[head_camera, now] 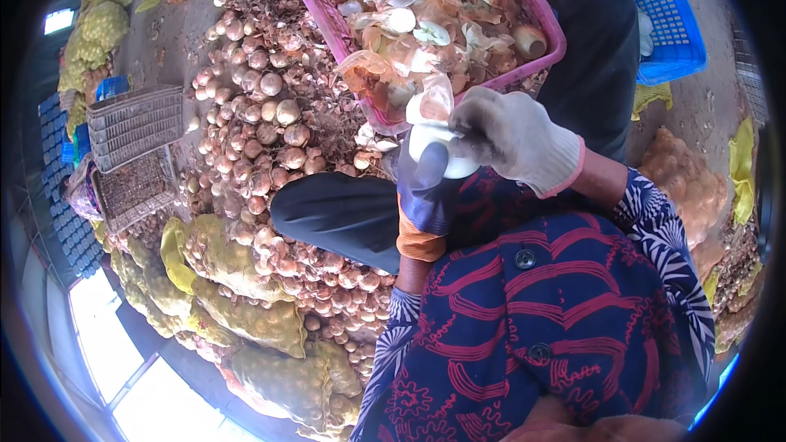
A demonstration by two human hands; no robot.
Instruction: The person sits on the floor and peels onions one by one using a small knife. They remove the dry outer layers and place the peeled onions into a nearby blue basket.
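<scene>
My left hand point(424, 181), in a purple and orange work glove, grips a white, partly peeled onion point(460, 166) over my lap. At the onion's upper side is my right hand point(506, 135), in a whitish knit glove with a pink cuff. Its fingers are bent in at the onion; whether they pinch anything is hidden. A piece of papery onion skin point(430, 101) stands up from the onion beside these fingers. Just beyond the hands lies a pink plastic basket point(556, 43), which holds loose skins and several onion pieces.
Unpeeled onions point(270, 84) and skins cover the floor to the left. Full yellow mesh sacks point(264, 325) lie at the lower left, near grey plastic crates point(135, 123). A blue crate point(675, 12) with white onions stands at the upper right, above an orange mesh sack point(681, 178).
</scene>
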